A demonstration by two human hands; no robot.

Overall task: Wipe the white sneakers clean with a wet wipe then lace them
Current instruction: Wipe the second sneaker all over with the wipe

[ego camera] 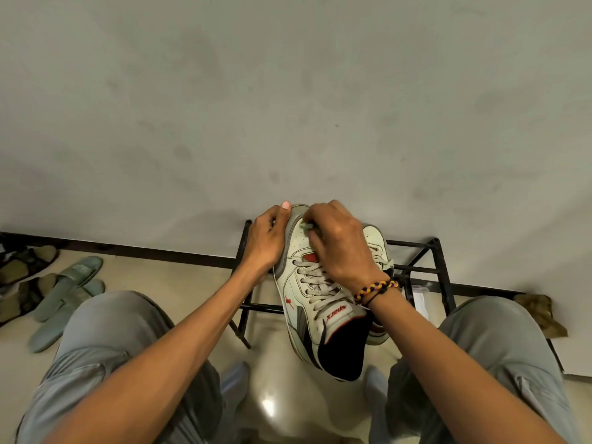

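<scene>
- Grey wall [288, 91] fills the upper view, meeting a pale floor [179, 283] along a dark skirting; green slippers [69, 290] lie on the floor at far left beside dark sandals [22, 274]; a brown crumpled cloth [541, 312] sits at far right against the wall
- Black metal rack [439, 267] stands against the wall, its bars running behind and beneath the shoes; grey-trousered knees [105, 331] frame the lower view
- Near sneaker [320, 302] is held over the rack's left end, long axis running from the viewer toward the wall, toe at the wall, black-lined opening toward the viewer; laces cross the eyelets; a second sneaker [374, 248] lies just beside it on the right, largely hidden
- Left hand [266, 245] cups the toe's left side, fingers curled round it, thumb raised
- Right hand [339, 245], braided band on its wrist, arches over the tongue, fingertips pinched on a lace end [306, 226] near the toe
</scene>
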